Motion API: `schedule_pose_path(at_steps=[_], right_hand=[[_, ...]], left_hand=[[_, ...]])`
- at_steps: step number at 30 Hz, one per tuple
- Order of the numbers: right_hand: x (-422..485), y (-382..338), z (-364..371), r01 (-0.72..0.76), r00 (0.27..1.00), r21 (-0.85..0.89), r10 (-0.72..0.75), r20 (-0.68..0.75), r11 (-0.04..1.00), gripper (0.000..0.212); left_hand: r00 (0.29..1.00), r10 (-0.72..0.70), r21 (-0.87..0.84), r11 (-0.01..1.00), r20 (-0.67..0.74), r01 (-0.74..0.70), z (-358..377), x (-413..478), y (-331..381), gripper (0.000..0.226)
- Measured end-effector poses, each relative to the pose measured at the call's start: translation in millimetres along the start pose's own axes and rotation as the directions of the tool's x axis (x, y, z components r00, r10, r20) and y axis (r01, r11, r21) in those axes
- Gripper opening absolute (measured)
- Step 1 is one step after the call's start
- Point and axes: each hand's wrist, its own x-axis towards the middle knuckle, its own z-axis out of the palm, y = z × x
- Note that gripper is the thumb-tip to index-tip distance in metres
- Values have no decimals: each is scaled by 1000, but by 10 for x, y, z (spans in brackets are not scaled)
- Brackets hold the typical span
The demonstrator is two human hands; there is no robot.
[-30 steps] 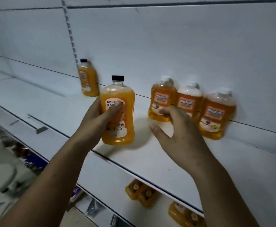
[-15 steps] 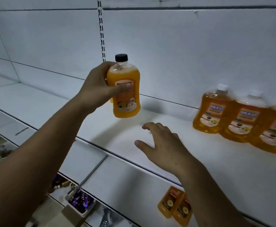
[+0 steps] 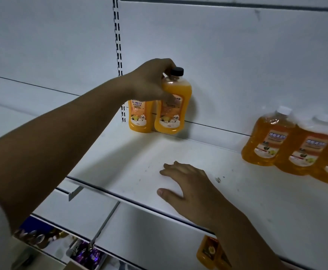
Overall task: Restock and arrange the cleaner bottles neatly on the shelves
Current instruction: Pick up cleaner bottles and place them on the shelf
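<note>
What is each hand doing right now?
Left hand: closed on the black-capped bottle.
Right hand: open, flat on the shelf, holding nothing.

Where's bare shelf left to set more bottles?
Bare: the shelf stretch between the black-capped bottle in the left hand and the white-capped bottles, behind the right hand. Also left of the second black-capped bottle. Crowded: far right, bottles touching.
</note>
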Motion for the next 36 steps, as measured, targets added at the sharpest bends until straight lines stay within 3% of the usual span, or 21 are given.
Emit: schedule_pose_path(at_steps=[7,12,18,29,36], right_hand=[[19,19,18,8,1000,18,-8,-13,1000,66],[18,19,-6,-2,1000,21,2,-9,1000,55],[22,31,2,-9,1000,26,9,-2,1000,55],[11,10,-19,-11,1000,24,11,-2,1000,56],[6,16,-18,-8,1000,36,8,-17,999,54]], left_hand=[[998,-21,252,968,52,7,-16,234,-191,75],[997,-71,356,932,10,63,66,258,-278,75],[993,-118,367,923,-11,114,149,221,-336,82],[996,-87,407,910,-9,83,311,142,-405,80],[981,1,373,925,-192,72,285,-155,-384,101]])
